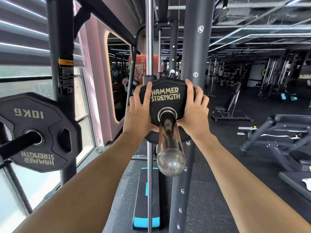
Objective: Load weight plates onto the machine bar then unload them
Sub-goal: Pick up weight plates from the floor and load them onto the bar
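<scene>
I am gripping the small plate [165,98] with both hands, left hand [140,111] and right hand [193,106], keeping it square to the bar [169,135].

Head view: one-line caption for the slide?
Both hands, left and right, grip a Hammer Strength plate threaded on the chrome machine bar; a 10KG plate sits racked at left.
</scene>
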The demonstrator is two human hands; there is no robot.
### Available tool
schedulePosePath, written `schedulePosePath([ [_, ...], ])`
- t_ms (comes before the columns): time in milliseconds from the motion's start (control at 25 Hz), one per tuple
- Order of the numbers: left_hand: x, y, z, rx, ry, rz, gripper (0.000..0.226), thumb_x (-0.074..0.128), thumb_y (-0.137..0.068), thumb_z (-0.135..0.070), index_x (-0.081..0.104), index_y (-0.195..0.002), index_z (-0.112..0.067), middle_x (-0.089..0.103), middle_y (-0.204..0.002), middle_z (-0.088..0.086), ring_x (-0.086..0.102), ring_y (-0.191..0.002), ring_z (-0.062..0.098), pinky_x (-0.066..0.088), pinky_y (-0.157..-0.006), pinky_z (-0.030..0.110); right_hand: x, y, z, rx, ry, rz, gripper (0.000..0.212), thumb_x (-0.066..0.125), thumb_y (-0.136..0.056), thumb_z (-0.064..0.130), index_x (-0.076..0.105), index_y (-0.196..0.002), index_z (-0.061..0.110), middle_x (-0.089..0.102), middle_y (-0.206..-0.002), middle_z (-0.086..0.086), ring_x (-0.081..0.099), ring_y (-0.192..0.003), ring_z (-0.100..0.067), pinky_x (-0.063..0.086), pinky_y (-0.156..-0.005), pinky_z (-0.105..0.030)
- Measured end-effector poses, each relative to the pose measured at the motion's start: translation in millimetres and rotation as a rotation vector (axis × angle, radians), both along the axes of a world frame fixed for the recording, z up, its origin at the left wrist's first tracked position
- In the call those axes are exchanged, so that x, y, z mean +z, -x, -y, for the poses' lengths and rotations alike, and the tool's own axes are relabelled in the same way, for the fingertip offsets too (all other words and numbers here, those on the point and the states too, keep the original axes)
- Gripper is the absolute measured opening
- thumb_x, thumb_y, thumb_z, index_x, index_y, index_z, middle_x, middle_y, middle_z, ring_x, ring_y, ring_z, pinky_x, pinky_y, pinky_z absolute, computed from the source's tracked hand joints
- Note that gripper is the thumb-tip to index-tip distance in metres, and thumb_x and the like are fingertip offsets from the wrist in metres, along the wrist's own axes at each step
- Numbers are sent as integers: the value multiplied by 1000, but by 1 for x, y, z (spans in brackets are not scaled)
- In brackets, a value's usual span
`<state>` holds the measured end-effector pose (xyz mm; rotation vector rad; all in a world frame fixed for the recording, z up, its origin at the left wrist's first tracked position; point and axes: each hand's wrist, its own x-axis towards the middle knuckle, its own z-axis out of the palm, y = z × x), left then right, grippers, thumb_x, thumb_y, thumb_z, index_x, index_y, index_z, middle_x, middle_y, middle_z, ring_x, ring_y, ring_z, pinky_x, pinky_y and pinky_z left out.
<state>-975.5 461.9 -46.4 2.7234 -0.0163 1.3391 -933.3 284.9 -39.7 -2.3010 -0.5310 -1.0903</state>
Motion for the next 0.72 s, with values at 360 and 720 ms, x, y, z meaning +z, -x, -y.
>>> schedulePosePath([
  [360, 4, 6, 3, 34, 44, -74, 144, 94, -58, -34, -9, -158, -26, 20, -156, 15, 40, -133, 34, 53, -97, 48, 6, -1, 3, 29, 45, -57, 143, 98, -48, 29, 6, -158, 31, 26, -152, -4, 32, -131, -35, 47, -93, -61],
  [720, 23, 113, -18, 88, 30, -76, 52, 50, -102, -33, 40, -149, -14, 48, -142, 7, 47, -128, 27, 46, -102, 43, 42, 50, 17, 327, -155, -107, 71, 60, -99, 26, 22, -158, 18, 36, -156, -8, 28, -146, -29, 26, -118, -44],
])
